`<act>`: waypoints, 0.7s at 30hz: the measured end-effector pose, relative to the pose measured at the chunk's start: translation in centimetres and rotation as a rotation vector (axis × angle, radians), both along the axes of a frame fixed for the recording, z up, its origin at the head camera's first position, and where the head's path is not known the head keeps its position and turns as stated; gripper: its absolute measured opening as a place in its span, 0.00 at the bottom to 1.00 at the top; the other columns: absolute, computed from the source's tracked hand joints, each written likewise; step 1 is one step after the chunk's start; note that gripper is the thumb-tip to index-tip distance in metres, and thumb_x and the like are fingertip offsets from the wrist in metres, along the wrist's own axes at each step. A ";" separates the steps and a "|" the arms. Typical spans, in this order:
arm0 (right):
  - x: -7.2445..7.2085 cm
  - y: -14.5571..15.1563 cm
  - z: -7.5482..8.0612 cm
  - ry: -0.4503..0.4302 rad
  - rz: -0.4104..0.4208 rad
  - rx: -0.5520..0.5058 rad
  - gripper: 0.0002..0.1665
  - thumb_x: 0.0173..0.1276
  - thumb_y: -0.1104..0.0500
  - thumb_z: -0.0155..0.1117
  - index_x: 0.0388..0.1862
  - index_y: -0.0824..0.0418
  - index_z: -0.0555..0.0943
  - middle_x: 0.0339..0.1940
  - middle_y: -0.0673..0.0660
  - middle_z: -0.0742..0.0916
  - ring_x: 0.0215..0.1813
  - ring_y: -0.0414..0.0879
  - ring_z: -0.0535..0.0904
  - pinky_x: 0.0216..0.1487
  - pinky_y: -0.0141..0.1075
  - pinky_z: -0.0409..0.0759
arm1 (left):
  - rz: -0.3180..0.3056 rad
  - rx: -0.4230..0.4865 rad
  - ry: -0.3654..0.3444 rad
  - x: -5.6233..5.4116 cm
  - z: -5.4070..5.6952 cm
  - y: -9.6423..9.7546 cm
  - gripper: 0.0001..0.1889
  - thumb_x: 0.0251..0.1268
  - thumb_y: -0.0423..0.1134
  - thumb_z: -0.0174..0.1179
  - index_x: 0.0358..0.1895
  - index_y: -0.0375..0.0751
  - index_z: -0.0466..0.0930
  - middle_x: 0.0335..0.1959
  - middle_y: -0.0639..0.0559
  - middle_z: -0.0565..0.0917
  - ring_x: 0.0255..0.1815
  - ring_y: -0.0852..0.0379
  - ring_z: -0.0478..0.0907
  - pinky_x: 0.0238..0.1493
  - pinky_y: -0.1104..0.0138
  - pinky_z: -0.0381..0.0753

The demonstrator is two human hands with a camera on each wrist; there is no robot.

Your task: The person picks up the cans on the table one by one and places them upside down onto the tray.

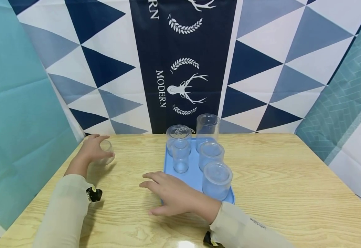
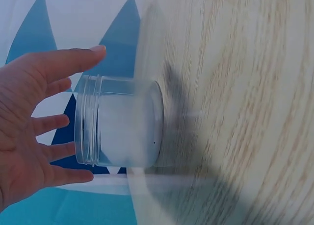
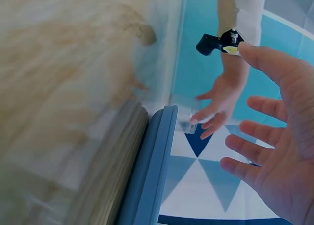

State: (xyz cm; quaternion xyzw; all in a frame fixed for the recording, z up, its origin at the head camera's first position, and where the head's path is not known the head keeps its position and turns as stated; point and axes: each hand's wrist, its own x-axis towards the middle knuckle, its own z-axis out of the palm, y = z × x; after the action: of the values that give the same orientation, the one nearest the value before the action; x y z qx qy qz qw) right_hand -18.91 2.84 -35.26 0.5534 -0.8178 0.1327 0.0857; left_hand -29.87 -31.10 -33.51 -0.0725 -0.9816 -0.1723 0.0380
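A clear wide-mouthed jar (image 2: 130, 122) with a threaded rim stands upright at the table's left side. My left hand (image 1: 93, 148) is spread around its top, thumb and fingers apart. In the left wrist view a gap shows between thumb and jar; whether a fingertip touches the rim, I cannot tell. My right hand (image 1: 174, 194) hovers with loose, spread fingers at the near left part of a blue tray (image 1: 194, 175), holding nothing. On that tray stand several clear containers, among them a tall jar (image 1: 207, 132), a slim jar (image 1: 180, 156) and a short jar (image 1: 217, 181).
Behind the wooden table (image 1: 276, 186) hangs a patterned cloth (image 1: 183, 69), close to the tray's far side. A teal cloth (image 1: 19, 103) borders the left edge, near the lone jar. Another wide jar (image 1: 178, 137) and a short one (image 1: 211, 155) also stand on the tray.
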 end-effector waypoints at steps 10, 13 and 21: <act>-0.6 -0.7 -0.2 -0.022 -0.032 -0.023 0.41 0.62 0.41 0.68 0.70 0.57 0.68 0.71 0.59 0.69 0.71 0.50 0.64 0.70 0.42 0.64 | -0.005 -0.031 -0.094 -0.9 -0.3 -0.4 0.40 0.59 0.44 0.62 0.72 0.30 0.58 0.66 0.17 0.56 0.64 0.20 0.57 0.58 0.34 0.65; -0.8 -0.9 -0.2 -0.063 -0.052 -0.035 0.42 0.63 0.41 0.68 0.70 0.57 0.67 0.72 0.60 0.68 0.71 0.51 0.64 0.70 0.42 0.65 | -0.002 -0.037 -0.091 -0.8 -0.3 -0.4 0.37 0.58 0.42 0.61 0.70 0.29 0.62 0.63 0.19 0.62 0.61 0.23 0.62 0.55 0.37 0.69; -0.8 -1.3 0.0 -0.147 -0.107 -0.081 0.40 0.65 0.43 0.67 0.70 0.57 0.67 0.72 0.58 0.68 0.71 0.52 0.65 0.68 0.41 0.68 | -0.027 -0.036 -0.074 -0.5 0.0 -0.1 0.34 0.55 0.43 0.65 0.65 0.30 0.69 0.58 0.22 0.67 0.57 0.26 0.67 0.52 0.39 0.72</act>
State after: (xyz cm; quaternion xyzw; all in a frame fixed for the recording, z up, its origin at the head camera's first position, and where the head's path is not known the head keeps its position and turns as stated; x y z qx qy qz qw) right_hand -19.76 1.55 -35.25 0.4939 -0.8442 0.2012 0.0545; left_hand -30.33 -31.20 -33.47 -0.0799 -0.9842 -0.1578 -0.0020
